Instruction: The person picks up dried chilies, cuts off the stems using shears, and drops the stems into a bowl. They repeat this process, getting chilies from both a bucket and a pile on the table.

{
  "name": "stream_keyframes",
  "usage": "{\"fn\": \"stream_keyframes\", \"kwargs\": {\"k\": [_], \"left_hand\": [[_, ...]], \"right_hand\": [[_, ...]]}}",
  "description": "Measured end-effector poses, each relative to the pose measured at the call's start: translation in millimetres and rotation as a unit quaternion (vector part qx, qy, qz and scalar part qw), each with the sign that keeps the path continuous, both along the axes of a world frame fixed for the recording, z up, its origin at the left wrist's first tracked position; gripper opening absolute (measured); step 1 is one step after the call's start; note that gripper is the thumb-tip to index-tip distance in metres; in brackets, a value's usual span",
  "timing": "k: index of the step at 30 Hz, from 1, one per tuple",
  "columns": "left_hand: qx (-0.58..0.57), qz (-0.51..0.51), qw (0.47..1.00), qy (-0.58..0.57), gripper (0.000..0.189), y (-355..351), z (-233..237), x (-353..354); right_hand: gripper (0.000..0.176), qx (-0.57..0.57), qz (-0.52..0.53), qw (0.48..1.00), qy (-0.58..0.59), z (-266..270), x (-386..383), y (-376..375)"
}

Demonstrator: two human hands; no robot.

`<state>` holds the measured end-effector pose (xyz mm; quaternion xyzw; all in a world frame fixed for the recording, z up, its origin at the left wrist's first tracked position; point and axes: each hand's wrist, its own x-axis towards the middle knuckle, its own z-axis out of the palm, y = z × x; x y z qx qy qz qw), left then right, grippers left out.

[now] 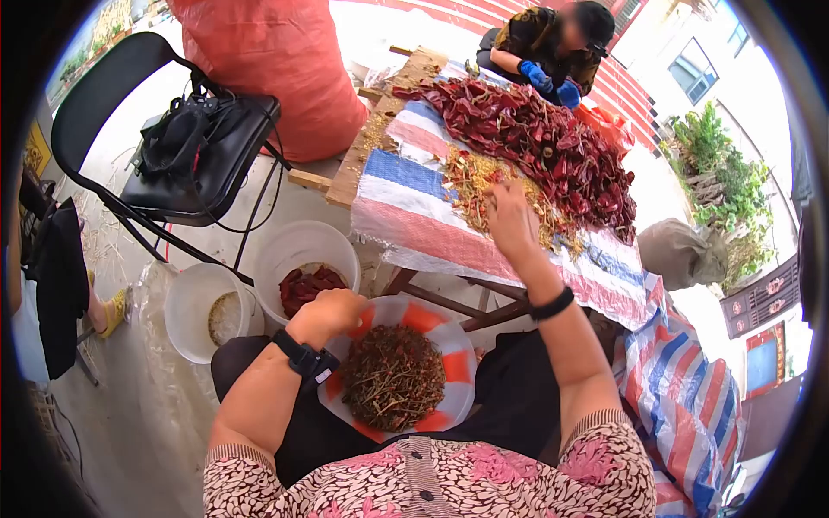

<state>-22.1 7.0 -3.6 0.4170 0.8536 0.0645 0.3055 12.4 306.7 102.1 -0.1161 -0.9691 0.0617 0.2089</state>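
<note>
My left hand [332, 314] is curled closed between a white bucket [306, 242] with dried red chili peppers [309, 289] in it and the orange-and-white basin [462, 367] on my lap. Whatever those fingers hold is hidden. Brown-green chili stems and scraps [393, 377] heap up in the basin. Over on the table, my right hand [511, 216] reaches into yellow seeds and stem bits [471, 186], its fingers drawn together beside a small red piece. I cannot make out what is in them. Just beyond lies a long pile of dried red chilies [535, 138].
Across the table [345, 186], a person in blue gloves [537, 78] bends over the pile. Striped woven sheeting [414, 220] covers the tabletop. Another white bucket [203, 315], a black folding chair [199, 198] and a big red sack [272, 78] stand at left; a grey sack [682, 252] sits right.
</note>
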Motion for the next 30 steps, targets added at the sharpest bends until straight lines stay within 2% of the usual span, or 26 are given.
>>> {"fn": "stream_keyframes", "kwargs": {"k": [3,7,11,12,15,16,18,20,21,23,25,27,30], "left_hand": [[-0.003,-0.009,0.999,-0.039,0.034,5.0,7.0,-1.5],[0.006,-0.026,0.999,-0.017,0.032,9.2,2.2,-3.7],[0.02,-0.019,1.0,-0.004,0.029,8.4,-2.5,-5.6],[0.023,-0.018,1.0,0.002,0.029,7.6,0.3,-4.6],[0.053,-0.012,0.998,-0.004,0.026,7.1,8.5,-2.3],[0.057,-0.02,0.998,-0.008,0.028,8.8,9.0,-2.6],[0.064,-0.036,0.997,-0.016,0.03,12.9,11.5,-3.6],[0.149,0.007,0.988,-0.029,0.033,16.4,29.0,3.1],[0.192,0.028,0.98,-0.036,0.035,19.7,36.2,6.0],[0.335,0.102,0.918,-0.188,0.04,30.0,35.7,7.1],[0.438,0.16,0.83,-0.307,0.044,38.0,39.5,8.7],[0.505,0.201,0.741,-0.394,0.048,43.8,46.2,12.9],[0.603,0.183,0.641,-0.437,0.052,50.8,47.6,20.9]], "right_hand": [[0.017,0.078,-0.028,0.996,-0.039,5.9,-59.5,29.0],[0.022,0.143,-0.053,0.98,-0.13,8.7,-112.3,46.9],[0.034,0.181,-0.019,0.966,-0.181,-8.4,-137.7,75.2],[0.038,0.144,-0.054,0.972,-0.18,-10.3,-140.9,75.1],[0.04,0.139,-0.081,0.974,-0.161,-6.3,-129.3,76.9],[0.034,0.158,-0.07,0.972,-0.161,3.7,-115.7,65.5],[0.032,0.148,-0.054,0.982,-0.103,9.6,-92.0,56.5],[0.028,0.118,-0.059,0.989,-0.06,23.2,-61.1,31.7],[0.028,0.094,-0.026,0.995,-0.022,24.9,-44.0,18.8],[0.028,0.045,0.041,0.997,0.054,22.1,-8.1,-5.2],[0.031,-0.032,0.087,0.993,0.075,14.1,30.4,-41.5],[0.034,-0.029,0.137,0.984,0.11,-7.8,60.4,-70.0],[0.036,-0.133,0.127,0.979,0.09,-22.8,98.2,-123.5]]}}
